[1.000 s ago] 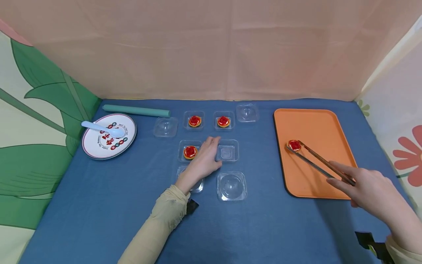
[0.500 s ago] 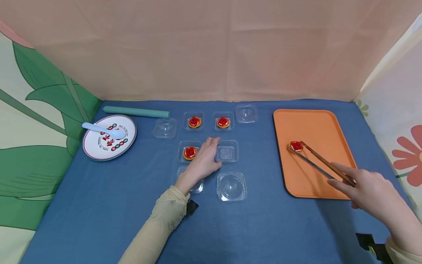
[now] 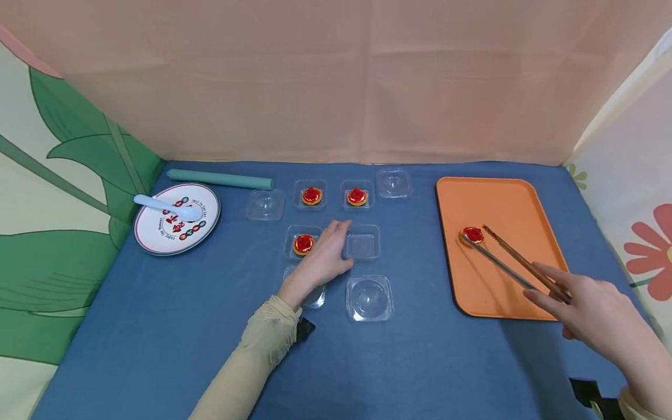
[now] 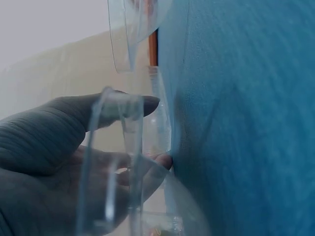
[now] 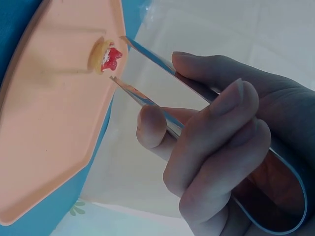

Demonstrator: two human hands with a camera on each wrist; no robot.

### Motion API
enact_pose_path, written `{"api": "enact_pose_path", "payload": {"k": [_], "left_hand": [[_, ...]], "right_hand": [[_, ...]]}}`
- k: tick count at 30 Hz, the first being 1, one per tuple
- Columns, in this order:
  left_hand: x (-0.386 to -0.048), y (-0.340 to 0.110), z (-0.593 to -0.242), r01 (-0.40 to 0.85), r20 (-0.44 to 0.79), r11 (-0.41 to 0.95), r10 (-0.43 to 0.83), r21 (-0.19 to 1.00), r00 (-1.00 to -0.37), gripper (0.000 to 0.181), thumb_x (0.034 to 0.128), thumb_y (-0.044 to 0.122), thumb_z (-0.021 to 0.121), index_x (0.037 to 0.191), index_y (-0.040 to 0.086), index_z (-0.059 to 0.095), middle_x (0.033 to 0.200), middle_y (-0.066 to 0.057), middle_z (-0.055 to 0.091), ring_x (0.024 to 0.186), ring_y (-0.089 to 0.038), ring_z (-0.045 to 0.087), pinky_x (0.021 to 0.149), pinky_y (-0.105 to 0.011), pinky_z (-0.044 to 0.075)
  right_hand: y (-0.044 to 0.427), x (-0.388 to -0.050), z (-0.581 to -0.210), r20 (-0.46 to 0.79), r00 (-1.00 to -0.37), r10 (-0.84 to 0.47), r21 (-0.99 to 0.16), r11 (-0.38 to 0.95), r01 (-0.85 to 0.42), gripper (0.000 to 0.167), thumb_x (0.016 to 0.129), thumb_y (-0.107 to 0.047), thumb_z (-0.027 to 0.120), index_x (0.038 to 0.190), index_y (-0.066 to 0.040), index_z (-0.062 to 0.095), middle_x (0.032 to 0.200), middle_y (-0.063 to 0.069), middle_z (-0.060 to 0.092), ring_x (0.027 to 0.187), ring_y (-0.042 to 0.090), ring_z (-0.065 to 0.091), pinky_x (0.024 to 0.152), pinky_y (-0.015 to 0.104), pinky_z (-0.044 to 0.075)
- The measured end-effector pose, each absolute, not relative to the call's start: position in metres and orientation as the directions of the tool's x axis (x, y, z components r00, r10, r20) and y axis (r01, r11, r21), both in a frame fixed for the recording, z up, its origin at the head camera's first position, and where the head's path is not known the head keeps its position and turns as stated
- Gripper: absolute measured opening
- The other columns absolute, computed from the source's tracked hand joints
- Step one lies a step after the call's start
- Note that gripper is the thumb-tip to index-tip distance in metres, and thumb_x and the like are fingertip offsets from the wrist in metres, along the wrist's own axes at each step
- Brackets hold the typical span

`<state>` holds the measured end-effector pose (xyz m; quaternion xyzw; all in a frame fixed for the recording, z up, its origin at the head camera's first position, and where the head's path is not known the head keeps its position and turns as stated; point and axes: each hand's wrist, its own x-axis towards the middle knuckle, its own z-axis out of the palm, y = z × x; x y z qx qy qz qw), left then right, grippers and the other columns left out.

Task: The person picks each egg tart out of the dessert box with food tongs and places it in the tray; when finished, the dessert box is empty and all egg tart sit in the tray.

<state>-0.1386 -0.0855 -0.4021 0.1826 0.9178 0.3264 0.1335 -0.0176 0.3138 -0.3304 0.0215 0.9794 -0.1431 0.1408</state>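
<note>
In the head view my left hand [image 3: 324, 256] rests at the left edge of a clear container [image 3: 362, 242] with nothing in it, thumb and fingers apart. Beside it, a red-topped tart [image 3: 303, 244] sits in another container. My right hand [image 3: 595, 309] holds metal tongs [image 3: 511, 274] over the orange tray [image 3: 499, 201]. The tong tips are parted by a tart [image 3: 473, 235] on the tray; in the right wrist view the tips stand apart near that tart [image 5: 109, 58], not gripping it. The left wrist view has my left thumb and fingers [image 4: 162, 160] by clear plastic.
Two more tarts [image 3: 312, 196] [image 3: 357, 197] sit in containers at the back. Domed clear lids [image 3: 370, 298] stand in front, at the back and partly under my left wrist. A plate [image 3: 157, 230] with a spoon [image 3: 168, 207] and a green roll [image 3: 220, 178] are at the left.
The tongs have opened wider around the tart and shifted slightly right, with the tart staying on the tray. My left hand has stayed in place.
</note>
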Motion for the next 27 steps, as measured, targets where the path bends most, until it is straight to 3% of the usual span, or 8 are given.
{"api": "enact_pose_path", "payload": {"k": [10,15,22,27], "left_hand": [[-0.137,-0.089,-0.394,0.238,-0.149,0.729,0.423,0.642,-0.894,0.094,0.0894,0.007,0.087,0.163,-0.009,0.03,0.159,-0.027,0.042,0.147,-0.042,0.043,0.123,-0.049,0.038],[-0.14,-0.105,-0.374,0.241,-0.131,0.708,0.427,0.664,-0.895,0.09,0.0924,0.012,0.085,0.163,-0.006,0.033,0.163,-0.024,0.039,0.151,-0.04,0.039,0.124,-0.051,0.035],[-0.15,-0.155,-0.362,0.215,-0.071,0.626,0.399,0.749,-0.914,0.078,0.0941,0.009,0.083,0.159,-0.007,0.041,0.157,-0.025,0.047,0.138,-0.044,0.055,0.113,-0.055,0.048],[-0.156,-0.194,-0.364,0.19,-0.065,0.63,0.358,0.753,-0.931,0.075,0.0957,0.009,0.081,0.158,-0.008,0.042,0.156,-0.027,0.047,0.14,-0.047,0.053,0.116,-0.058,0.044]], "right_hand": [[0.301,-0.015,-0.327,-0.254,-0.967,-0.002,-0.279,0.958,0.071,0.071,0.103,-0.038,0.074,0.15,0.009,0.049,0.068,-0.003,0.054,0.048,0.016,0.053,0.048,0.034,0.038],[0.295,-0.016,-0.328,-0.254,-0.967,-0.017,-0.281,0.958,0.057,0.07,0.103,-0.036,0.075,0.151,0.008,0.05,0.071,-0.003,0.056,0.049,0.016,0.053,0.049,0.034,0.039],[0.286,-0.017,-0.326,-0.26,-0.965,-0.047,-0.288,0.957,0.031,0.069,0.104,-0.041,0.072,0.153,0.004,0.051,0.072,-0.005,0.056,0.05,0.015,0.054,0.049,0.033,0.037],[0.274,-0.021,-0.319,-0.233,-0.966,-0.108,-0.311,0.95,-0.031,0.069,0.104,-0.043,0.072,0.155,0.0,0.052,0.072,-0.007,0.058,0.049,0.013,0.054,0.048,0.032,0.037]]}}
